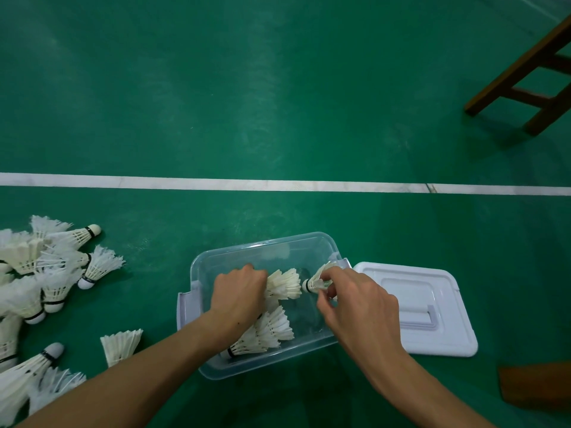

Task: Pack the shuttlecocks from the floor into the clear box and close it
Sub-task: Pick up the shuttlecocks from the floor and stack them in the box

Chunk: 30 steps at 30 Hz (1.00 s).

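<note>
**Fingers placing shuttlecocks in the box**

Fingers (325,278) of the right hand (355,307) pinch one shuttlecock (315,281) by its feather skirt, at the right end of the box (265,242). Its cork points left, toward the middle of the box, so its long axis runs roughly left to right. The left hand (238,293) is curled knuckles-up inside the box over a second shuttlecock (284,284), whose skirt fans out to the right; whether its fingers actually grip it cannot be told, since they are hidden beneath the hand. A nested stack (262,333) lies near the front wall, cork toward the lower left, skirt toward the upper right.

Many more shuttlecocks form a pile (37,273) on the floor (278,103), well to the left of the box, pointing every way. The lid (426,304) lies flat just beside the box on the right.

Handling, as a judgement: each shuttlecock is very light, with stiff but brittle feathers that crush or bend readily. The cork and the banded base of the skirt look like the safest hold; parallel, nested axes should pack closest.
</note>
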{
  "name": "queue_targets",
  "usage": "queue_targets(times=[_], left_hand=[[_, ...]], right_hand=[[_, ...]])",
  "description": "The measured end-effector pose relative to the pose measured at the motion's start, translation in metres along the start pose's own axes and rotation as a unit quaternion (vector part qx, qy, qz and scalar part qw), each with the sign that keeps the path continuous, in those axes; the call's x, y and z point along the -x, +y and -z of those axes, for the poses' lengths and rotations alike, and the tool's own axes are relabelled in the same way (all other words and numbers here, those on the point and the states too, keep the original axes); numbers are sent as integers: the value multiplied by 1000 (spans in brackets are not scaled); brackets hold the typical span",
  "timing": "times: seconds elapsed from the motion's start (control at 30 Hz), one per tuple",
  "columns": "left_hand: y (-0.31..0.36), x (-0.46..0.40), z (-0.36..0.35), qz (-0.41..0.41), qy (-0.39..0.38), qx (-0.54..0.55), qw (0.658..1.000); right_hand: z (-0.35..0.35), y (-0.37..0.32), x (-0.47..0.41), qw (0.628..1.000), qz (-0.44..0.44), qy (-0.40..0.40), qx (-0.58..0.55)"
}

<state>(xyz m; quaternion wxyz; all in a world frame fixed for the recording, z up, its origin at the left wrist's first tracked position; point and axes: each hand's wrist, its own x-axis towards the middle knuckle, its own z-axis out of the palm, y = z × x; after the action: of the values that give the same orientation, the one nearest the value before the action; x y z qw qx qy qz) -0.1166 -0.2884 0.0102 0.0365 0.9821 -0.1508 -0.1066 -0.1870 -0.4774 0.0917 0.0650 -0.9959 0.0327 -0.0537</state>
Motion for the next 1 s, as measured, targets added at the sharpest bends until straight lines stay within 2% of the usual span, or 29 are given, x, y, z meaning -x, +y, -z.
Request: queue_targets(times=[0.23, 0.4, 0.73, 0.83, 1.0], left_hand=[[-8, 6, 4, 7, -11, 76, 997], [-10, 7, 4, 8, -21, 102, 995], [-13, 10, 7, 24, -25, 162, 986], [-14, 12, 7, 23, -28, 171, 985], [-14, 15, 9, 26, -35, 179, 983]], right_hand=[[-4, -1, -11, 1000, 18, 7, 7], [-8, -6, -26, 999, 24, -22, 14], [20, 7, -23, 993, -7, -27, -113], [24, 13, -23, 997, 7, 7, -77], [7, 3, -25, 997, 38, -59, -42]])
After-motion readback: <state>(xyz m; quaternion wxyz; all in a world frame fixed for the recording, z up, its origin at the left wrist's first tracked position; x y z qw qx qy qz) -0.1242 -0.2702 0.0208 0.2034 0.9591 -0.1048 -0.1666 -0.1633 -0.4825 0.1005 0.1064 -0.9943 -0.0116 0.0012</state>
